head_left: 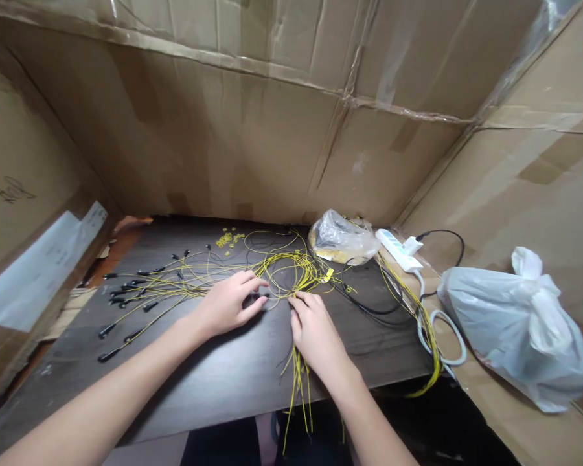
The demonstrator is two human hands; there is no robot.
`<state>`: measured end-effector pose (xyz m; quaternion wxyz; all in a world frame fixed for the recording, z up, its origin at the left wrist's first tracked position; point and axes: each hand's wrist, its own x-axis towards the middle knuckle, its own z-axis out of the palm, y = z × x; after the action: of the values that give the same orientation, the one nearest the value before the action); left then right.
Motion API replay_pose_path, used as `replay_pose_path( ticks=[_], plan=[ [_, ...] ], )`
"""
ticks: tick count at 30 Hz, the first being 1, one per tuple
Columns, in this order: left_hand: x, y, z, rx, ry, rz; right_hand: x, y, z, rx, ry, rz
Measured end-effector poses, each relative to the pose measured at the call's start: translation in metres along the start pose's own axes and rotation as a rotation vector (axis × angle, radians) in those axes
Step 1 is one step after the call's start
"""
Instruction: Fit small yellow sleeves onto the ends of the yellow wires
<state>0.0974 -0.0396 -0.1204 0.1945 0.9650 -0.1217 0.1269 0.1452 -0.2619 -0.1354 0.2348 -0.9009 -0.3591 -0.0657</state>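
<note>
The coil of yellow cables lay on the dark worktop, near a clear plastic bag. The right hand curled at its near edge, any grip hidden; the left hand sat beside it, thumb and fingers parted, nothing visibly held.

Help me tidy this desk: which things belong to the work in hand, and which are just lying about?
Belong to the work, it seems:
yellow cable coil, at the left hand and right hand
black cable ends on the left
small yellow pieces, possibly

Probably just lying about:
power strip
knotted plastic bag
clear bag, contents unclear
</note>
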Motion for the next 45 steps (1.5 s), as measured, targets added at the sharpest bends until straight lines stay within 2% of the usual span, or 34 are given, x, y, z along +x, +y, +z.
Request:
replay_pose_path(
  ticks=[3,5,7,11,14,19,21,25,28,30,33,39,42,45],
  plan=[
    [0.000,0.001,0.001,-0.018,-0.007,0.020,0.004,0.005,-0.019,0.017,0.041,0.000],
    [0.000,0.001,0.002,-0.026,-0.009,0.019,0.005,0.022,-0.036,-0.048,0.122,0.072],
    [-0.001,0.001,0.004,-0.034,-0.003,0.018,0.006,0.046,-0.051,-0.149,0.151,0.187],
    [-0.001,-0.001,0.008,-0.044,0.042,0.045,0.011,0.092,-0.065,-0.250,0.048,0.352],
    [-0.001,0.000,0.008,-0.036,0.076,0.073,0.015,0.106,-0.064,-0.205,-0.024,0.373],
    [0.015,0.021,0.007,-0.035,0.140,0.101,0.017,0.108,-0.057,-0.196,-0.045,0.284],
    [0.030,0.037,0.010,-0.020,0.093,0.088,0.016,0.110,-0.054,-0.256,-0.005,0.188],
    [0.073,0.067,0.024,0.113,-0.057,0.051,0.014,0.118,-0.047,-0.300,0.218,0.034],
    [0.104,0.079,0.038,0.151,-0.079,0.019,0.015,0.124,-0.044,-0.138,0.425,0.065],
    [0.120,0.081,0.046,0.163,-0.068,0.016,0.015,0.127,-0.042,-0.022,0.484,0.108],
    [0.135,0.080,0.053,0.175,-0.034,-0.028,0.015,0.127,-0.040,0.050,0.462,0.123],
    [0.146,0.074,0.051,0.171,-0.079,-0.033,0.014,0.123,-0.039,-0.022,0.492,0.099],
    [0.149,0.069,0.048,0.129,-0.043,-0.027,0.013,0.121,-0.038,-0.065,0.474,0.103],
    [0.153,0.068,0.045,-0.029,0.031,-0.062,0.012,0.120,-0.038,-0.111,0.453,0.106]
  ],
)
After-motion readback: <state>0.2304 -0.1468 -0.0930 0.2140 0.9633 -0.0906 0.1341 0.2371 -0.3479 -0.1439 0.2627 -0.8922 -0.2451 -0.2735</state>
